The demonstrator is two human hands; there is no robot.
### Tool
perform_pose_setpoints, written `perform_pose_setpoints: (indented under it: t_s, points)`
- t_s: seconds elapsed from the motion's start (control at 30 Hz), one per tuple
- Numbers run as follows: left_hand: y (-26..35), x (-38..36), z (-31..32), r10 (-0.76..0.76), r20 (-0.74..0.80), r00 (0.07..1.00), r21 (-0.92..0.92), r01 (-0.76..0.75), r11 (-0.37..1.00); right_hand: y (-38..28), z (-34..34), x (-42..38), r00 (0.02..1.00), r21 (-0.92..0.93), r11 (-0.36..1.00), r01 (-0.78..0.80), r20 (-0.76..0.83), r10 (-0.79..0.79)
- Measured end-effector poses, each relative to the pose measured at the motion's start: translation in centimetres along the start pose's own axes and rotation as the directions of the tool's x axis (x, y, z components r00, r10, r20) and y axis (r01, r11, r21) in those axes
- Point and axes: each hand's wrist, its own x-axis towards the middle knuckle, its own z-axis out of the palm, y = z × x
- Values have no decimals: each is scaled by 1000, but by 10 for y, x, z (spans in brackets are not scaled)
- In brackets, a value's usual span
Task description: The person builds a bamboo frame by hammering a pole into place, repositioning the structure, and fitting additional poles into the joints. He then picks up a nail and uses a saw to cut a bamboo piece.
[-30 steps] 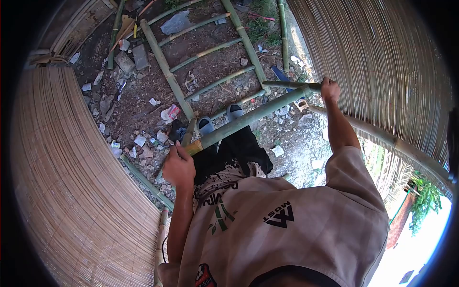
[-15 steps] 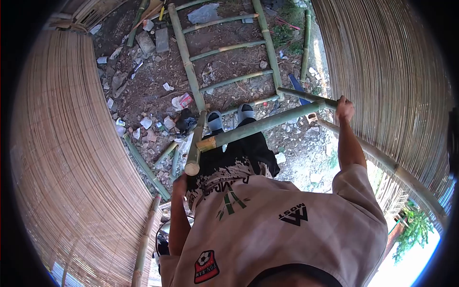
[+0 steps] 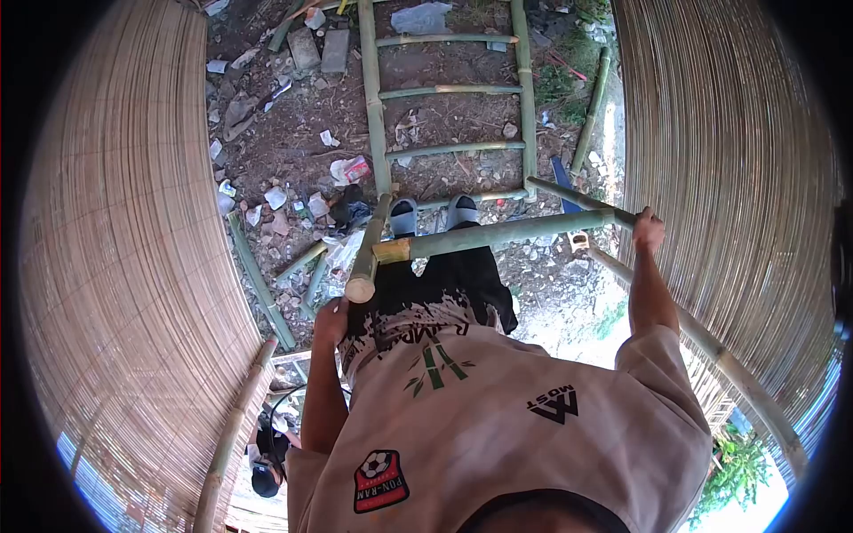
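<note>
Right arm: extended forward and out to the side, elbow slightly bent. Right hand (image 3: 649, 233) is closed around the near part of the right rail (image 3: 577, 195), knuckles up. Left arm: closer to the torso, forearm pointing forward. Left hand (image 3: 330, 322) is just beside the cut end of the left rail (image 3: 371, 247); its fingers are partly hidden, so cannot tell whether it grips or only touches.

Bamboo frame (image 3: 377, 133): extends away from the body, over stony ground (image 3: 293, 200). Crossbar (image 3: 506, 233) spans the two rails in front of the shorts (image 3: 462, 275). Sandals (image 3: 462, 211) are near the rung closest to the body, partly hidden.

Hidden or unclear: far end of frame is cut off at the top edge. Right rail's tip is obscured at the hand. At lower left, another person (image 3: 267, 475) is small, partly covered by a pole (image 3: 233, 426) and the screen (image 3: 133, 249).
</note>
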Motion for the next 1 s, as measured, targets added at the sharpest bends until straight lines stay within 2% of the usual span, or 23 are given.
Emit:
perform_pose_setpoints:
  t_s: [0.07, 0.1, 0.13, 0.17, 0.23, 0.27, 0.3, 0.37, 0.4, 0.57, 0.63, 0.77, 1.0]
  points:
    - [40, -16, -13, 23, -264, 964, -340, -116, 933, -8, -5, -7, 1000, 6, 1000, -1, -25, 2]
    - [62, -23, -19, -25, -287, 958, -587, -155, 794, -9, -8, -11, 999, 6, 1000, -2, -49, 2]
    - [80, -30, -22, -83, -295, 952, -786, -192, 588, -8, -7, -10, 999, 7, 1000, -12, -43, 12]
    - [95, -35, -25, -83, -293, 952, -786, -191, 588, -8, -5, -8, 999, 6, 1000, -12, -43, 12]
    - [122, -40, -26, 128, -398, 909, -693, -389, 607, -3, -4, -5, 999, 2, 1000, 18, -35, -18]
    - [130, -35, -19, 147, -472, 869, -603, -440, 665, -2, -2, -4, 1000, 17, 1000, 11, -28, -11]
    - [136, -32, -18, 161, -466, 870, -603, -445, 662, 0, 0, -3, 999, 14, 1000, 1, -39, 0]
    - [146, -28, -15, 122, -528, 840, -456, -402, 794, 6, 3, 1, 999, 26, 999, 36, -25, -35]
    - [151, -29, -15, 127, -621, 773, -409, -459, 789, 4, 2, 0, 1000, 20, 1000, 23, -13, -23]
    - [146, -16, -13, 110, -615, 781, -495, -491, 717, 3, -1, -5, 1000, 16, 1000, -3, 4, 2]
    - [148, -19, -14, 103, -622, 776, -450, -462, 764, 3, -1, -7, 1000, 10, 1000, 7, -20, -7]
    - [154, -19, -18, 84, -627, 775, -455, -451, 768, 0, -2, -4, 999, 23, 999, -39, 22, 38]
    - [156, -21, -18, 90, -643, 761, -416, -445, 793, -5, -7, -7, 1000, 19, 1000, -4, 8, 4]
